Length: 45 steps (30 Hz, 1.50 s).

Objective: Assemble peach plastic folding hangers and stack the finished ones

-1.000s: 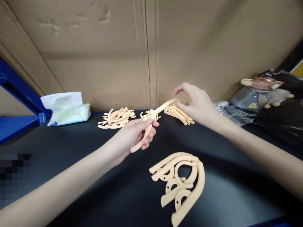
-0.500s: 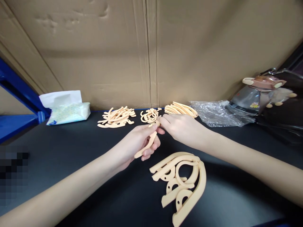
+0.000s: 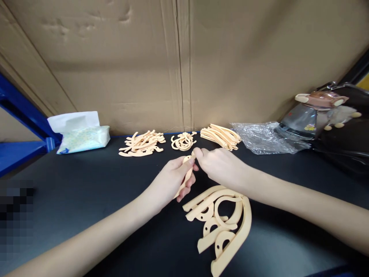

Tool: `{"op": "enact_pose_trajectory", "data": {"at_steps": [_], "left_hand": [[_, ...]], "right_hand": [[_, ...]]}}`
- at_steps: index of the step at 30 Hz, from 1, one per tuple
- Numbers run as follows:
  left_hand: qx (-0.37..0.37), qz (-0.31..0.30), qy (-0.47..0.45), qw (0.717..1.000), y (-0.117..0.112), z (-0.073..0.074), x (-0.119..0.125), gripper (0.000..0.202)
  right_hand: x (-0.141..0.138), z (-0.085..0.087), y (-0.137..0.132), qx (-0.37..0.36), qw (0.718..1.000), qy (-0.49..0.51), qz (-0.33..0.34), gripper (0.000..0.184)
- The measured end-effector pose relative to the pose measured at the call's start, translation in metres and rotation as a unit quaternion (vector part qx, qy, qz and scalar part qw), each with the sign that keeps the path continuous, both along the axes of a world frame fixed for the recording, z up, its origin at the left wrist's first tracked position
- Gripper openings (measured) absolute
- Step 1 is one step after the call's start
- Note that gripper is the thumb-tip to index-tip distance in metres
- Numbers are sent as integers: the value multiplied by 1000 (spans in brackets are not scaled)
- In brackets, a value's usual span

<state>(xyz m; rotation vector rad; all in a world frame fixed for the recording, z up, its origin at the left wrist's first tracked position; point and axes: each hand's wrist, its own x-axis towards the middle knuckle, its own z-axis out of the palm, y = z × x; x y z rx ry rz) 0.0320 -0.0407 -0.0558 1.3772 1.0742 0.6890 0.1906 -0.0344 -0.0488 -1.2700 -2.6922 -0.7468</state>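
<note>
At the centre of the frame, just above a black work surface [image 3: 86, 181], I see both bare hands meeting on one small part. The left hand [image 3: 173, 179] reaches in from the lower left, its fingers and thumb wrapped around a pale tan curved strip [image 3: 187, 177] that runs diagonally through the grip, its lower end poking out below the fingers. The right hand [image 3: 220, 167] reaches in from the right edge, its fingers curled and its fingertips pinched on the strip's upper end, touching the left thumb. Both hands are closed on the same piece, which is lifted off the surface. Just below them, lower centre, lies a cluster of arched pieces [image 3: 221, 223] in the same tan material: nested curves and a few flat shapes with small holes, overlapping one another. Along the back of the surface, upper centre, three groups of tan parts sit in a row: a loose pile of curved pieces [image 3: 142, 143] on the left, a small heap of hooks [image 3: 183, 141] in the middle, and a neat stack of long strips [image 3: 220, 136] on the right, just behind the right hand. Further right lies a crumpled clear plastic bag [image 3: 265, 138], and beyond it a dark glossy object with a brown and cream top [image 3: 319, 102]; I cannot tell what it is. At the left a tissue pack [image 3: 80, 134] rests beside a blue shelf frame [image 3: 20, 111]. A cardboard wall [image 3: 184, 65] fills the upper half.
</note>
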Motion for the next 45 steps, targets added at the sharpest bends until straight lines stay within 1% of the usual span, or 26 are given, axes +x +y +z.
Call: {"op": "enact_pose_trajectory", "data": {"at_steps": [1,3,5,6,7,10,11,13,15,17,20,22,24,25,27,28,30,31,32,34,36,38,40,42,43,45], "left_hand": [[23,8,16,1000,-1,1,0,24],[71,25,40,996,2,6,-5,23],[137,48,78,986,13,17,-18,22],[173,65,102,977,22,23,-27,22],[246,82,184,948,32,29,-37,25],[280,145,253,914,68,40,-70,27],[287,175,269,903,79,41,-79,31],[299,211,303,880,98,36,-94,31],[302,217,339,865,111,26,-104,29],[304,213,378,848,118,16,-109,27],[321,210,430,817,122,7,-112,24],[342,211,444,801,119,6,-111,25],[362,213,446,790,110,8,-105,27],[370,212,443,788,102,10,-101,29],[377,190,435,796,81,14,-88,32],[376,171,428,804,68,16,-81,33],[362,93,421,826,39,18,-64,41],[349,51,413,839,24,19,-56,49],[318,-2,409,855,11,18,-48,55],[275,-58,431,858,-10,16,-37,57],[268,-96,436,854,-20,10,-30,52],[275,-119,421,856,-23,4,-30,45],[280,-137,394,865,-21,-1,-33,38],[297,-156,373,865,-19,-3,-37,30],[316,-163,369,859,-18,-4,-38,27],[370,-169,380,831,-20,-6,-39,21]], "right_hand": [[3,5,3,-30,999,29,-16,13],[13,16,15,-56,993,92,-53,16],[26,26,33,-30,982,147,-118,19],[33,29,43,-17,978,159,-137,22],[41,31,54,-5,973,172,-157,26],[61,29,81,2,964,195,-182,32],[67,26,88,-2,963,199,-183,30],[75,17,100,-22,961,205,-183,24],[80,9,109,-45,960,210,-181,24],[83,7,115,-58,958,215,-178,25],[79,13,109,-48,961,224,-157,27],[71,21,93,-48,966,225,-118,28],[60,26,67,-81,972,215,-59,34],[54,27,52,-108,973,204,-24,33],[43,25,21,-179,966,175,57,26],[39,21,7,-240,950,171,102,26],[33,13,-15,-299,929,169,140,28],[32,8,-22,-318,922,168,143,26],[32,3,-27,-329,917,176,138,25],[33,-4,-31,-353,904,210,116,25],[34,-9,-29,-377,887,249,91,25],[34,-13,-27,-381,881,272,72,25],[34,-16,-27,-358,890,277,61,24],[35,-18,-28,-320,907,264,72,23],[35,-20,-29,-302,915,253,85,24],[36,-21,-31,-266,928,232,117,24]]}}
